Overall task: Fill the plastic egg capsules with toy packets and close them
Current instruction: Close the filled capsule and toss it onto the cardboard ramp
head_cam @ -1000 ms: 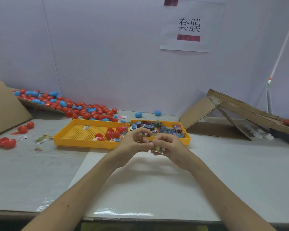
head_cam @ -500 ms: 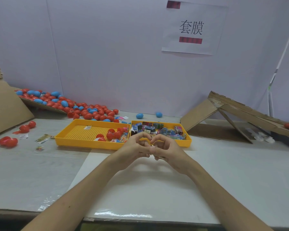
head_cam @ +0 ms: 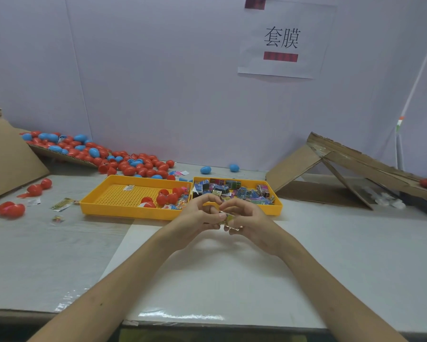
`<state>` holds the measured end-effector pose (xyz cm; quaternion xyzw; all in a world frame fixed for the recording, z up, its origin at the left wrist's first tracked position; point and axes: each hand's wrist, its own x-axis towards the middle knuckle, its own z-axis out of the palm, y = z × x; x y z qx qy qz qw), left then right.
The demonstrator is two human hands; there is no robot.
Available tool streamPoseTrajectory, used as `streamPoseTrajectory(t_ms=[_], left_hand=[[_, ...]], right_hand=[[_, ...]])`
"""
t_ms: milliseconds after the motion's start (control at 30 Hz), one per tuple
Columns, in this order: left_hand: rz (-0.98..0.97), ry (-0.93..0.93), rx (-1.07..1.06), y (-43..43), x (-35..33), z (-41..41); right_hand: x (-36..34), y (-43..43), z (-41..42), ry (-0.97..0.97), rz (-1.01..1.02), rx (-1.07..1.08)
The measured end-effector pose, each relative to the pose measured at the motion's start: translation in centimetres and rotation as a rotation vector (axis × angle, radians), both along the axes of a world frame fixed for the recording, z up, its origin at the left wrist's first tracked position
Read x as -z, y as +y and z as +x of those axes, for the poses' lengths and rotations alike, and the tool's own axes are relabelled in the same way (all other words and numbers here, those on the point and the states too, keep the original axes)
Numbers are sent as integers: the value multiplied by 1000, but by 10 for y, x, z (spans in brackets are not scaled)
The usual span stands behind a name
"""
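Observation:
My left hand [head_cam: 198,215] and my right hand [head_cam: 248,219] meet just in front of the two yellow trays, fingers curled. Between them they pinch a small yellow-green toy packet [head_cam: 229,219]; part of it is hidden by my fingers. The left yellow tray [head_cam: 101,196] holds a few red egg capsules [head_cam: 166,197] and packets at its right end. The right yellow tray [head_cam: 277,206] is full of toy packets [head_cam: 232,190]. No capsule shows in my hands.
A heap of red and blue egg capsules [head_cam: 94,154] spills from a cardboard sheet at the back left. Loose red capsules [head_cam: 10,209] and stray packets [head_cam: 62,204] lie at the left. Two blue eggs [head_cam: 205,170] sit behind the trays. A folded cardboard ramp [head_cam: 343,169] stands at the right.
Both hands stay together at the same spot and keep working the packet; the fingers shifted slightly and the packet shows again between them.

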<state>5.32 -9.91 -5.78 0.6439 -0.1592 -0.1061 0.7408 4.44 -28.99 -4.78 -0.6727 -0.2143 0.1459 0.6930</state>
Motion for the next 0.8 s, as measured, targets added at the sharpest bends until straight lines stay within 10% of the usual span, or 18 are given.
streamPoseTrajectory(t_ms=[800], left_hand=[[-57,11,-72,0,-3,0]], right_hand=[[5,3,5,8,52,196]])
